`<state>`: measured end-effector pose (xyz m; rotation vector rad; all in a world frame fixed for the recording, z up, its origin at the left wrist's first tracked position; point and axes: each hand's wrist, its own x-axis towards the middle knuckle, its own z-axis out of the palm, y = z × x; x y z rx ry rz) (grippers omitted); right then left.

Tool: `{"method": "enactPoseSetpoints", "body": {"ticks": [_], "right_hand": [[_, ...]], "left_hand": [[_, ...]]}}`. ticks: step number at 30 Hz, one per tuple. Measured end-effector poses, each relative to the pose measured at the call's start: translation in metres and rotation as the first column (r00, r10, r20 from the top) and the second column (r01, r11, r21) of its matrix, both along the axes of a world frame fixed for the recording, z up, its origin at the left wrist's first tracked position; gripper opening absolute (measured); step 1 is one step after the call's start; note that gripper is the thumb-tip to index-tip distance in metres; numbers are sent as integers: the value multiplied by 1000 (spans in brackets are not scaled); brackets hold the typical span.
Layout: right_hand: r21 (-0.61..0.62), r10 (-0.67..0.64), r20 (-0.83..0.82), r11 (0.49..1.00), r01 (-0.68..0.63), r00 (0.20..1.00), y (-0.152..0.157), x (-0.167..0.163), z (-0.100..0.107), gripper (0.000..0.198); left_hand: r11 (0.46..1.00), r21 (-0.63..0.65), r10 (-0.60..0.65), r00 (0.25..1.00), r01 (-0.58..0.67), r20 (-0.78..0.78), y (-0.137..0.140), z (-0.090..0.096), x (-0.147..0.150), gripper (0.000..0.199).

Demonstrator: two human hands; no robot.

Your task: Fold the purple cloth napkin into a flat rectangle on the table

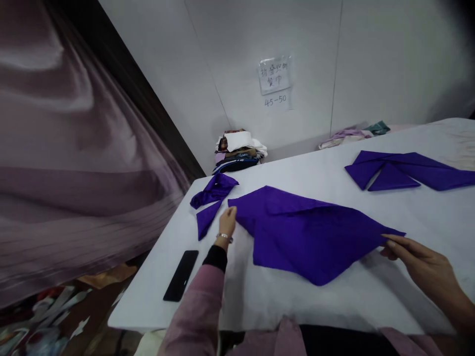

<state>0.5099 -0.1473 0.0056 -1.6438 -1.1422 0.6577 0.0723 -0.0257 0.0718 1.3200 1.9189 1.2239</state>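
A purple cloth napkin (304,232) is stretched between my two hands above the white table, partly folded over with loose lower points. My left hand (227,221), wearing a bracelet at the wrist, pinches its left corner. At the opposite end my right hand (415,254) grips the right corner between thumb and fingers. Just beyond my left hand lies another purple cloth, a twisted and folded one (213,200). Farther back on the right rests a purple cloth folded into angular points (393,170).
A black phone (181,275) lies near the left edge of the white table (148,301). Piled fabrics (237,153) stand at the back by the wall, with more cloths (349,136) to the right. A pinkish curtain (74,148) hangs at left. A handwritten sign (274,76) is on the wall.
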Motion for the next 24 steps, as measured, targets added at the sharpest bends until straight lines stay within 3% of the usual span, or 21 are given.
{"method": "enactPoseSetpoints", "body": {"ticks": [2,3,5,7,8,10,12,16,19,24], "right_hand": [[-23,-5,21,1000,5,1000,1,2,2,43],[-23,-3,28,1000,4,1000,3,1,4,43],[-1,10,33,1000,-9,999,7,-3,8,42],[28,48,24,998,-49,999,10,-9,9,41],[38,74,17,996,-75,997,11,-11,9,40],[50,112,4,992,-112,994,12,-15,10,39],[42,123,3,992,-123,992,12,-17,12,38],[32,106,22,994,-107,994,10,-19,21,42],[30,108,43,994,-109,993,9,-19,28,44],[-5,97,66,995,-97,993,7,-15,31,43]], "left_hand": [[978,-33,-206,978,205,-23,-32,-14,29,17],[898,-32,-439,890,439,-119,-49,-20,43,24],[698,-82,-693,643,711,-325,-80,-32,67,47],[574,-214,-781,451,790,-431,-102,-41,82,70],[546,-266,-796,392,795,-462,-108,-45,86,77],[540,-320,-793,344,778,-503,-109,-49,89,84],[562,-315,-772,347,765,-532,-101,-52,92,84],[570,-300,-754,340,765,-563,-71,-58,109,59],[636,-328,-703,348,699,-621,-46,-66,120,47],[753,-365,-629,439,547,-641,-15,-70,119,56]]}}
